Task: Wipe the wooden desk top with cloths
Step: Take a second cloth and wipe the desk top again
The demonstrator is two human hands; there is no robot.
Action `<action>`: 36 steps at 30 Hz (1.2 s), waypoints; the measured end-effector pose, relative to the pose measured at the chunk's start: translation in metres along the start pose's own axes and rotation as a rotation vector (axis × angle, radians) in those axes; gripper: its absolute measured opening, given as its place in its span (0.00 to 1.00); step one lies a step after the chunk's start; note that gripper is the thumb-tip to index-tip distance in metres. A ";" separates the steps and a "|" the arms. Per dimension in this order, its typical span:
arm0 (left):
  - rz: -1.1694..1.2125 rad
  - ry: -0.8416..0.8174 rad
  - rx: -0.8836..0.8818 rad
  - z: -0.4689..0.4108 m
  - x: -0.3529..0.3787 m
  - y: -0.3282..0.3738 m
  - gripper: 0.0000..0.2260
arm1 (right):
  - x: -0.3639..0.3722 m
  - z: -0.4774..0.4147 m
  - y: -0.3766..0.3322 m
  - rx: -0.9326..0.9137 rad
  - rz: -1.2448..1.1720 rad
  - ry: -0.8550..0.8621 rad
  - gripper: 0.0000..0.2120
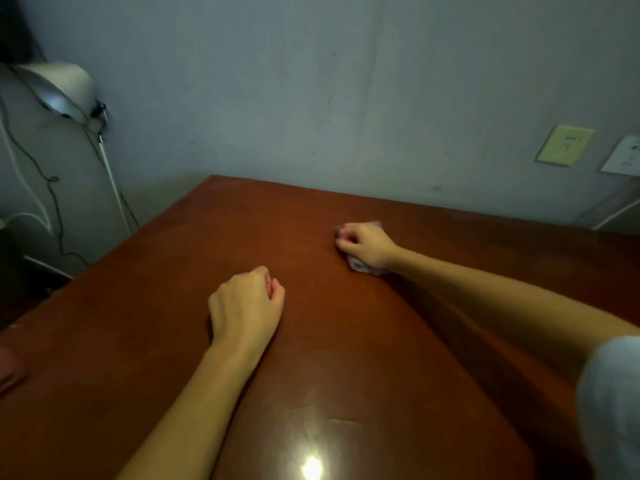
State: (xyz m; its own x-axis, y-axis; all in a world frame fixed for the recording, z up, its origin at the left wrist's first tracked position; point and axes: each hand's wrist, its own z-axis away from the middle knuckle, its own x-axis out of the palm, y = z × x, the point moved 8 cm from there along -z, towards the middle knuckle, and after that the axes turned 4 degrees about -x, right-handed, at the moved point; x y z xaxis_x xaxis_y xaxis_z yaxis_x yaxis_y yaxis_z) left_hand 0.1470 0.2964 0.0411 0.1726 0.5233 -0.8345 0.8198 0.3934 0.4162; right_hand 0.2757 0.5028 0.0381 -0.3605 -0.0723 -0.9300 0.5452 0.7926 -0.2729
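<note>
Two bare hands are resting on one reddish-brown wooden desk top (pixel 346 341): the left hand (pixel 246 303), curling on nothing, and the right hand (pixel 367 245). Two cloths are showing. One crumpled pale lilac cloth (pixel 360 266) is lying in the right hand's grip, and one dull pink cloth (pixel 10 368) is sitting well left of the left hand. One silvery dome-shaded lamp (pixel 59 88) is showing beyond the left hand. Two rectangular wall plates are sitting beyond the right hand, one yellowish plate (pixel 564 145) and one white plate (pixel 623 155). One pale grey sleeve (pixel 609 393) is showing behind the right hand's forearm.
</note>
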 end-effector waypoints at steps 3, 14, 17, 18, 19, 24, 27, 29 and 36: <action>0.012 -0.002 -0.017 0.000 0.001 -0.002 0.12 | 0.012 -0.023 -0.015 0.064 0.082 0.023 0.14; 0.095 0.090 -0.122 -0.004 -0.010 -0.024 0.11 | 0.020 0.169 -0.224 -0.632 -0.171 -0.153 0.11; 0.039 0.055 -0.024 0.005 -0.013 -0.012 0.12 | 0.013 0.204 -0.216 -0.649 -0.248 -0.236 0.14; 0.019 0.038 0.011 0.010 -0.014 -0.007 0.12 | 0.009 0.202 -0.200 -0.607 -0.258 -0.240 0.14; 0.004 0.024 0.043 0.015 -0.016 -0.002 0.12 | 0.005 0.193 -0.182 -0.554 -0.240 -0.220 0.12; -0.021 0.007 0.099 0.045 -0.031 -0.008 0.12 | -0.014 0.122 -0.063 -0.055 -0.089 0.028 0.12; -0.033 0.046 0.072 0.061 -0.048 -0.020 0.12 | -0.003 0.099 -0.066 0.055 0.042 0.031 0.16; -0.044 0.073 0.055 0.071 -0.057 -0.024 0.12 | 0.009 0.105 -0.114 -0.031 0.031 0.012 0.14; -0.004 0.043 0.004 0.086 -0.058 -0.023 0.12 | 0.012 0.255 -0.249 -0.544 -0.146 -0.115 0.14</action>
State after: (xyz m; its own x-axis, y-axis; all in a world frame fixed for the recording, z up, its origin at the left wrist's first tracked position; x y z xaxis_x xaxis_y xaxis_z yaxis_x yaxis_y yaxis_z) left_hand 0.1652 0.1924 0.0486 0.1458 0.5542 -0.8195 0.8224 0.3925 0.4118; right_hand 0.3285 0.1502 0.0319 -0.3011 -0.2457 -0.9214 0.0170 0.9647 -0.2628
